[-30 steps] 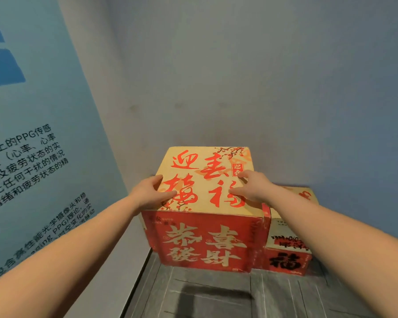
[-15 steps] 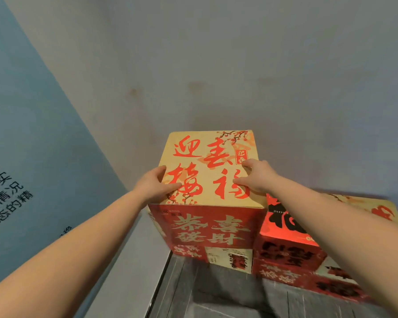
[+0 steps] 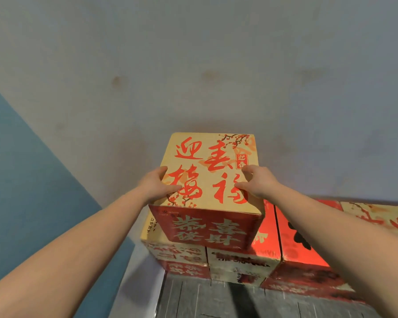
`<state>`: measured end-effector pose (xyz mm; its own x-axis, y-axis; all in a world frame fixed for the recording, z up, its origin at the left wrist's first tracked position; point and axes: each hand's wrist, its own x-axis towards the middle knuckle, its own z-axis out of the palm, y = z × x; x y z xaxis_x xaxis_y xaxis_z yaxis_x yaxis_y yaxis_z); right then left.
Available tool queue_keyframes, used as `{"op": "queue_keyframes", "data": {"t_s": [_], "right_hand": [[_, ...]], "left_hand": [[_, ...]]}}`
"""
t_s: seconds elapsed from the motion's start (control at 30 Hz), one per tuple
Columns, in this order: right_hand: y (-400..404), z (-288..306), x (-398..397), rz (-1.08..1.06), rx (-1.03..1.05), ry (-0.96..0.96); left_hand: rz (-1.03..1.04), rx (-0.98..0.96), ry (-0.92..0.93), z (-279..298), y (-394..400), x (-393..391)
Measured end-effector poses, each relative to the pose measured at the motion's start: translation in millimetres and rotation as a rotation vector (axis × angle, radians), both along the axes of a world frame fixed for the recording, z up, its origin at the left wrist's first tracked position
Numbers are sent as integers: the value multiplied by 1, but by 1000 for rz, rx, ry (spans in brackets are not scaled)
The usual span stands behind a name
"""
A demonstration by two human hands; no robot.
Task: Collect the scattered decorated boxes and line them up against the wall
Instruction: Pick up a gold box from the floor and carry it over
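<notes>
We hold a decorated box [image 3: 210, 173] between both hands at a grey wall [image 3: 193, 65], above a stack of similar boxes. Our left hand [image 3: 155, 188] grips the box's left edge, thumb curled onto the tan lid and fingers hidden down the side. Our right hand [image 3: 257, 183] grips the right edge in the same way, thumb and forefinger spread on the lid.

The lid carries large red brush characters; we read 迎 at upper left and 福 at lower right, the other two less surely. A small red seal beside our right forefinger reads 迎春, under a printed plum branch. The red front face shows cream characters, upside down to us, that appear to read 恭喜发财.

Below, a tan box [image 3: 174, 252] and a cream box [image 3: 242, 263] stand side by side on the grey plank floor [image 3: 216, 299]. A red box [image 3: 301, 246] with a large black character, partly hidden by our right forearm, sits to the right. A blue panel [image 3: 28, 175] fills the left.
</notes>
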<state>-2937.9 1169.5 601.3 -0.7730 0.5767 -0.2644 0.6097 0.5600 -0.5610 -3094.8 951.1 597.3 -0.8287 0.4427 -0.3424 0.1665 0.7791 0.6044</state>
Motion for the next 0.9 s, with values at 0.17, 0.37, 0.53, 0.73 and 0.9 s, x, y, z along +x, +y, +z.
{"op": "queue_keyframes", "data": {"t_s": [0.17, 0.37, 0.53, 0.73, 0.9], "right_hand": [[-13, -17, -42, -26, -27, -24], [-12, -41, -62, -46, -45, -94], [-11, -55, -70, -56, -35, -113], [-11, -65, -80, -82, -59, -103], [-15, -77, -79, -108, -72, -115]], "left_hand": [[-22, -38, -31, -24, -7, -53], [-86, -86, -65, -55, -2, -80], [-136, -116, -64, -72, -1, -95], [-126, -88, -67, -85, -5, -103], [-162, -90, -37, -96, -9, -105]]}}
